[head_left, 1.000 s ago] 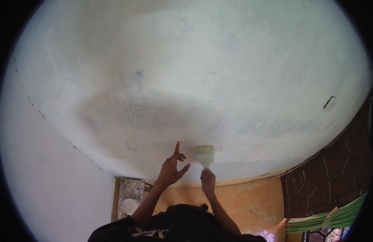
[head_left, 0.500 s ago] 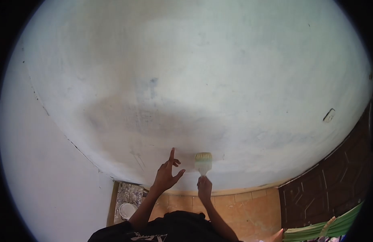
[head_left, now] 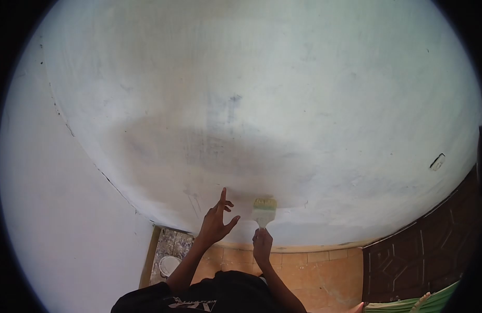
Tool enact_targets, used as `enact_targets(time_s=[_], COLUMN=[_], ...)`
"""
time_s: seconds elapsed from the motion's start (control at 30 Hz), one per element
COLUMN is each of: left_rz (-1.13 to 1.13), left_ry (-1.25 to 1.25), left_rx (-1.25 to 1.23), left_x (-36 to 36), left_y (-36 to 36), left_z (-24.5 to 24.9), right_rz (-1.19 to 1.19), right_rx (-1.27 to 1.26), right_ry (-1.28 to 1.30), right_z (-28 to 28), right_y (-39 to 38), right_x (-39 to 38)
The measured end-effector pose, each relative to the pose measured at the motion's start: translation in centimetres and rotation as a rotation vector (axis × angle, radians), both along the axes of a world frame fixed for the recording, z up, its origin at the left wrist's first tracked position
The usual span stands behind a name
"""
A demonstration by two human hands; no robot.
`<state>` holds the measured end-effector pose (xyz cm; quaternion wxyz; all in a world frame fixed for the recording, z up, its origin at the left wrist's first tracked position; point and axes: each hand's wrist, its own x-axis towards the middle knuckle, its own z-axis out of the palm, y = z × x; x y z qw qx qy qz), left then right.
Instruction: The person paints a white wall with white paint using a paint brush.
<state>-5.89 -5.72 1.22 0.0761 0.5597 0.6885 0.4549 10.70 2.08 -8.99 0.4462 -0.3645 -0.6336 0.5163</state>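
On my feed the right hand (head_left: 262,245) is closed tight round the short handle of a wide flat paintbrush with pale bristles (head_left: 264,207). The brush stands upright, bristles up and pressed against the pale whitish-blue plastered wall (head_left: 303,94), low down, just above where the wall meets the floor. Its bristle end sits at the lower edge of a darker grey smudged patch (head_left: 209,156) on the wall.

The left hand (head_left: 216,221) holds nothing. It is open with fingers spread, index finger pointing straight up and thumb out toward the brush, just beside it on the left. The index tip looks to be on the wall, but I can't tell for sure at this angle.

A thin dark crack line (head_left: 95,167) runs along the corner with the plain white side wall (head_left: 53,224) on the left. A small white wall fitting (head_left: 437,161) sits far right, well apart from the brush. Below are orange-tan floor tiles (head_left: 314,268). A round white tub (head_left: 169,265) stands on a grey speckled slab (head_left: 170,244) in the corner, near the left forearm. A dark brown carved wooden door (head_left: 423,255) is at the right, with green cloth (head_left: 408,302) at its foot. The person's black printed shirt (head_left: 199,298) fills the bottom edge.
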Motion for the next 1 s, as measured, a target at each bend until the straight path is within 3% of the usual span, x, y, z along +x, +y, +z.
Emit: enact_targets(time_s=[0.13,0.2,0.3,0.4,0.5,0.53,0.63,0.73,0.87,0.97,1.0], left_rz=[0.003,-0.004,0.025,0.02,0.026,0.037,0.055,0.062,0.056,0.08,0.087], left_ry=[0.032,0.003,0.039,0.111,0.166,0.172,0.174,0.157,0.131,0.109,0.101], left_rx=[-0.024,-0.013,-0.024,-0.033,-0.033,-0.044,-0.086,-0.098,-0.059,-0.029,-0.028], left_x=[-1.4,-1.4,-1.7,-2.2,-2.2,-2.2,-1.7,-1.5,-1.8,-2.7,-2.7], left_y=[-0.5,-0.5,-0.6,-0.7,-0.5,-0.4,-0.2,-0.4,-1.3,-1.6,-1.7], left_z=[-0.5,-0.1,-0.1,-0.1,0.0,-0.1,-0.5,-0.1,-0.1,-0.2,-0.3], right_rz=[0.086,0.091,0.139,0.122,0.112,0.1,0.122,0.132,0.117,0.085,0.087], right_rx=[0.023,0.05,-0.006,-0.055,-0.174,-0.098,0.046,0.027,-0.108,-0.104,-0.043], right_ry=[0.175,0.178,0.208,-0.086,0.018,0.141,0.196,0.216,-0.012,-0.019,0.036], right_z=[9.2,10.9,5.6,-1.4,2.2,3.7,9.0,7.6,-0.6,-0.4,2.7], right_y=[0.6,2.2,3.1,0.3,-1.9,-1.4,1.3,3.0,-0.5,-1.3,-1.1], right_x=[-2.7,-4.3,-4.5,-2.1,-2.1,-2.9,-4.7,-5.0,-2.1,-1.7,-2.1])
